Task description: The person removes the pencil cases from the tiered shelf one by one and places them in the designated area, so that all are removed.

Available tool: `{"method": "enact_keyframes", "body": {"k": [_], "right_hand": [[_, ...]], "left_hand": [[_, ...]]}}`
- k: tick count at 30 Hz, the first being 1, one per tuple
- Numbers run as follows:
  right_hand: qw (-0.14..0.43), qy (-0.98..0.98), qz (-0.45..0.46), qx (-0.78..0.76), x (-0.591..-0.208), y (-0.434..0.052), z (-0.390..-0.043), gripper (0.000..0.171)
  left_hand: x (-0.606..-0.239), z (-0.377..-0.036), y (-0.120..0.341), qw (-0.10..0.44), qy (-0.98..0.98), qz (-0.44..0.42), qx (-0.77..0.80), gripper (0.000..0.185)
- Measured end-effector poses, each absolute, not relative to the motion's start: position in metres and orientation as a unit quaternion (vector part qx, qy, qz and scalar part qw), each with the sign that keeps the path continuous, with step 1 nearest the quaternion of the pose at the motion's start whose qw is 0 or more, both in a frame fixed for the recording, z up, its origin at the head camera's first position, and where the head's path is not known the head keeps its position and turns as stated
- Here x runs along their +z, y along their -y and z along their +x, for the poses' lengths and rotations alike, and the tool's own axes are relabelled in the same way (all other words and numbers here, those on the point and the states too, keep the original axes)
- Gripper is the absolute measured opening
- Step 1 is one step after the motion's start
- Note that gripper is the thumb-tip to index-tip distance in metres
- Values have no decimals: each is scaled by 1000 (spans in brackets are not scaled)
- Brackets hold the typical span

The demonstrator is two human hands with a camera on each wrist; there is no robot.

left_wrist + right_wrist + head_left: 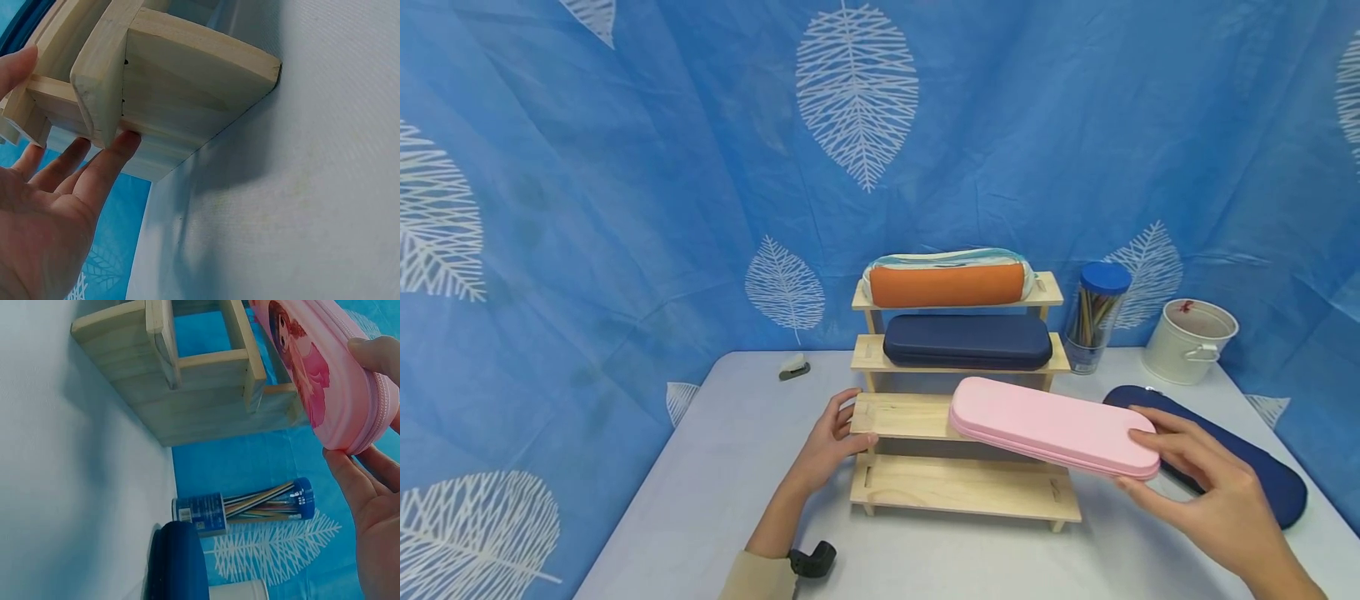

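Pink pencil case (1054,427) is gripped at its end by my right hand (1206,492), overhanging the wooden rack (917,487); my left hand (833,440), fingers straight, steadies the rack's edge.

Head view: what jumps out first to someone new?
The pink pencil case, held at its end by the right hand, slanting over the third tier of the wooden stepped rack at table centre. The left hand touches the rack's left end. Above sit a navy case and, on the top tier, an orange case.
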State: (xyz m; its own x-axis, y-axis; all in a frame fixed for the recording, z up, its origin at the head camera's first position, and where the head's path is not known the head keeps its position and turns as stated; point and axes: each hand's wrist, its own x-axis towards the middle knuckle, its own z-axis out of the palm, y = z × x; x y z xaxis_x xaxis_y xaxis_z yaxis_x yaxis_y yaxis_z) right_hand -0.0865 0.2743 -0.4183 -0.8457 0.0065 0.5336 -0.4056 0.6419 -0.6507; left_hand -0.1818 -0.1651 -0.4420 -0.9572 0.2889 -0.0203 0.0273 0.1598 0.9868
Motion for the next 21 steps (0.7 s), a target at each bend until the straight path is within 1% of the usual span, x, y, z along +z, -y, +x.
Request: {"method": "enact_keyframes", "body": {"k": [10, 21], "right_hand": [[258, 871, 94, 408, -423, -288, -75, 62], [254, 869, 36, 423, -435, -305, -66, 57]], "left_hand": [[-440, -182, 166, 106, -751, 107, 643, 80], [-440, -180, 165, 101, -750, 109, 645, 79]]}}
